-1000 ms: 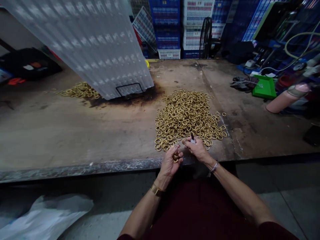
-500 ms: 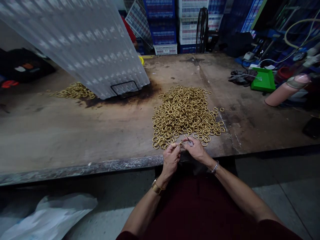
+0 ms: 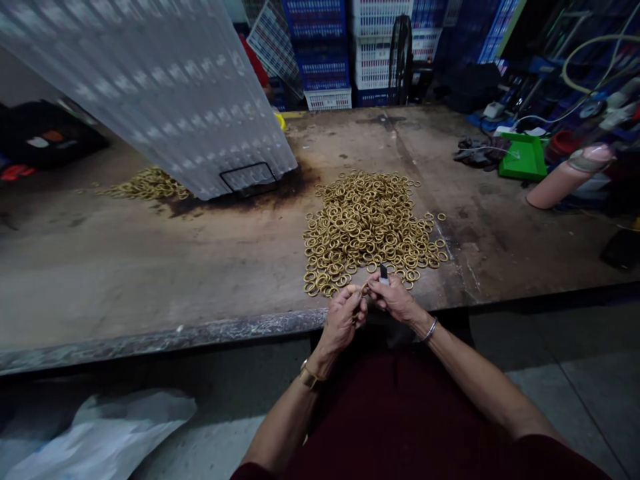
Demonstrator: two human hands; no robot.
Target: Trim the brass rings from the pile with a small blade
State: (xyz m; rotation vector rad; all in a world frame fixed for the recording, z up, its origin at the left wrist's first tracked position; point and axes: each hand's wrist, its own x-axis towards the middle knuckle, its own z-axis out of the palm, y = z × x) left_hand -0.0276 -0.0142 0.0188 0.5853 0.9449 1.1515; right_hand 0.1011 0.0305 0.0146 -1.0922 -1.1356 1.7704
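Observation:
Brass-coloured rings (image 3: 367,220) lie heaped on the wooden table in front of me. At the near edge of the heap, my left hand (image 3: 343,317) pinches one ring (image 3: 365,289) between thumb and fingertips. Opposite it, my right hand (image 3: 396,297) is closed around a small cutter knife (image 3: 384,275), its dark blade pointing up and away from me. The right fingertips also touch the ring's side, so both hands meet at it. Most of the knife's handle is hidden in the palm.
A tall ribbed translucent panel (image 3: 165,93) stands at the left, with a smaller ring pile (image 3: 145,184) beside it. A green tray (image 3: 523,157) and a pink cylinder (image 3: 570,177) are at the right. Stacked crates (image 3: 320,53) line the back. The table's front edge (image 3: 210,339) is close to me.
My right hand has turned, so the knife's blade now stands up in plain view. The ring stays between the two hands. The view has shifted slightly.

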